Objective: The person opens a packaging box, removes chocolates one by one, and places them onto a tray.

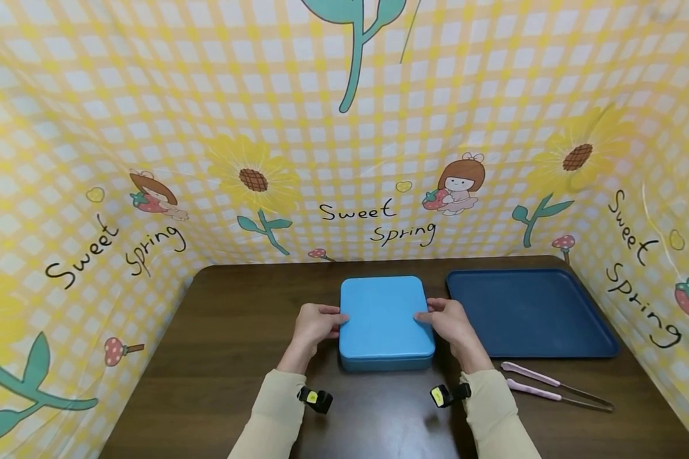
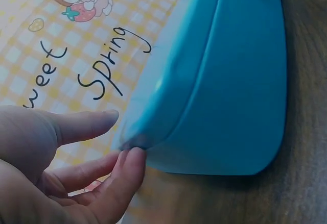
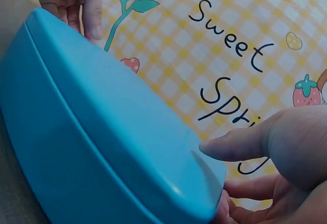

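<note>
A light blue rectangular box (image 1: 385,319) with rounded corners lies flat on the dark wooden table, its lid on. In the left wrist view, a seam between the lid (image 2: 176,81) and the lower part runs along its side. My left hand (image 1: 314,324) grips the box from the left, thumb over the top edge and fingertips at the lid's rim. On the opposite side my right hand (image 1: 450,320) holds it in the same way, the thumb (image 3: 230,145) on the lid's top. The box hides some of the right fingertips.
To the right of the box lies a dark blue tray (image 1: 528,312). A pair of tongs (image 1: 557,387) with pale pink handles rests in front of it. Yellow checked cloth (image 1: 344,159) with printed flowers surrounds the back and sides of the table (image 1: 224,382).
</note>
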`<state>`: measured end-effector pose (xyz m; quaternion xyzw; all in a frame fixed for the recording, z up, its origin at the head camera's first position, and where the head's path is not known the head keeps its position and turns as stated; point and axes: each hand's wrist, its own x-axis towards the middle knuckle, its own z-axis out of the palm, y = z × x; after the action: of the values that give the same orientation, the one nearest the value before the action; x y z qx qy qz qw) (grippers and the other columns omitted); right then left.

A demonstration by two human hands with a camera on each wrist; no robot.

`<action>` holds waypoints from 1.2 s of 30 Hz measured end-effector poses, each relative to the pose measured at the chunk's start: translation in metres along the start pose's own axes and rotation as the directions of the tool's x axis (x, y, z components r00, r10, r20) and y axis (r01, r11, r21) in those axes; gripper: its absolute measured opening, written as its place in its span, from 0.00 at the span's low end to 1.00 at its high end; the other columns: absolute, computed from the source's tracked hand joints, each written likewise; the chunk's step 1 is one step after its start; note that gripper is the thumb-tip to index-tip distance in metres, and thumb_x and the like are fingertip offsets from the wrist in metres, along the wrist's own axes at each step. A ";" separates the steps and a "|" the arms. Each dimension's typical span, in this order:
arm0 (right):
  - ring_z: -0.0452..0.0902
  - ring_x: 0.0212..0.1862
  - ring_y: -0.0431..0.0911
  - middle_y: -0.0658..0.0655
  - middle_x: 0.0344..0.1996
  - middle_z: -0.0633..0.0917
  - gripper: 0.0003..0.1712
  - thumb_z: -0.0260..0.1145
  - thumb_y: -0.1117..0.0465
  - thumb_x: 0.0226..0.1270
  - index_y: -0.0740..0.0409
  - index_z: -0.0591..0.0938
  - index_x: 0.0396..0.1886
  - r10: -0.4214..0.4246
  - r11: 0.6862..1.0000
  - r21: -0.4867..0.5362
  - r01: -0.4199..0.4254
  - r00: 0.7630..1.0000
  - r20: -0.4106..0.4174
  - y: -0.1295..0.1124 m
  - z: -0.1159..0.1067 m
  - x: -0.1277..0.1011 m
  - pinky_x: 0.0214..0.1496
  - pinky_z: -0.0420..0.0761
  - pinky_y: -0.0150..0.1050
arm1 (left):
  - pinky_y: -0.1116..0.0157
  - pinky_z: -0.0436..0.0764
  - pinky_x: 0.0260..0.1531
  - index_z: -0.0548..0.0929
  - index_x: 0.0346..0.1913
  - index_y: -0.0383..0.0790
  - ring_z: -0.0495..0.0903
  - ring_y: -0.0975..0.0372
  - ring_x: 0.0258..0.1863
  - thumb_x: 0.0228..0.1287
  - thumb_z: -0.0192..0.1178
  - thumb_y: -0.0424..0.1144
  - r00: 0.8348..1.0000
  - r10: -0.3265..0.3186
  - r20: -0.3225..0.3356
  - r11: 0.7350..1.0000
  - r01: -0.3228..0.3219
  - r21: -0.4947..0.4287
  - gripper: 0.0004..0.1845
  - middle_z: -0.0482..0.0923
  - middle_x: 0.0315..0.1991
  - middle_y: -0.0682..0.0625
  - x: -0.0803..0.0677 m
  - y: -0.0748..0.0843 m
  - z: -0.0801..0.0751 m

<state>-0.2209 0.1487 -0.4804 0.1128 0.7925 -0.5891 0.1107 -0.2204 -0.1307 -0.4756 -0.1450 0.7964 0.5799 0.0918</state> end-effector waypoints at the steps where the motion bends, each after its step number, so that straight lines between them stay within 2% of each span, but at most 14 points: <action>1: 0.69 0.66 0.61 0.71 0.64 0.74 0.35 0.70 0.63 0.67 0.70 0.70 0.70 -0.001 1.000 -0.003 0.001 1.000 -0.005 -0.001 0.000 0.000 0.70 0.67 0.59 | 0.59 0.87 0.39 0.87 0.49 0.31 0.86 0.60 0.31 0.64 0.71 0.38 1.000 -0.003 -0.007 1.000 0.003 0.008 0.15 0.85 0.44 0.40 0.001 0.001 0.000; 9: 0.68 0.67 0.63 0.72 0.64 0.74 0.35 0.70 0.62 0.67 0.71 0.70 0.70 -0.002 1.000 -0.005 0.002 1.000 -0.009 -0.006 0.001 0.001 0.69 0.67 0.60 | 0.53 0.83 0.50 0.87 0.50 0.31 0.86 0.59 0.35 0.63 0.72 0.39 0.998 -0.058 -0.005 0.998 0.058 -0.021 0.17 0.84 0.48 0.39 0.003 0.004 0.000; 16: 0.68 0.68 0.64 0.71 0.65 0.74 0.35 0.71 0.64 0.66 0.69 0.70 0.70 0.034 0.999 -0.007 -0.034 0.999 -0.025 -0.002 0.002 0.001 0.68 0.69 0.61 | 0.53 0.84 0.49 0.87 0.50 0.32 0.86 0.58 0.35 0.61 0.73 0.39 0.999 -0.042 0.001 0.999 0.042 -0.033 0.17 0.85 0.48 0.40 0.001 0.001 0.000; 22: 0.70 0.67 0.63 0.71 0.63 0.75 0.34 0.70 0.67 0.66 0.70 0.71 0.70 0.022 1.000 0.005 -0.022 0.999 -0.041 -0.002 0.005 0.001 0.66 0.71 0.59 | 0.50 0.82 0.53 0.87 0.50 0.32 0.86 0.58 0.34 0.61 0.74 0.39 0.999 -0.052 -0.001 0.998 0.052 -0.043 0.18 0.85 0.48 0.40 -0.001 0.002 0.000; 36: 0.68 0.66 0.62 0.71 0.63 0.74 0.35 0.70 0.70 0.66 0.70 0.70 0.71 -0.001 0.993 0.118 0.003 1.000 -0.018 0.003 0.004 0.007 0.68 0.70 0.59 | 0.54 0.84 0.49 0.87 0.50 0.31 0.86 0.58 0.36 0.61 0.74 0.39 1.000 -0.031 0.000 0.999 0.031 -0.043 0.18 0.85 0.48 0.39 0.002 0.001 -0.001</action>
<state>-0.2263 0.1458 -0.4862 0.1238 0.7573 -0.6340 0.0962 -0.2222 -0.1318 -0.4753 -0.1595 0.7815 0.5952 0.0974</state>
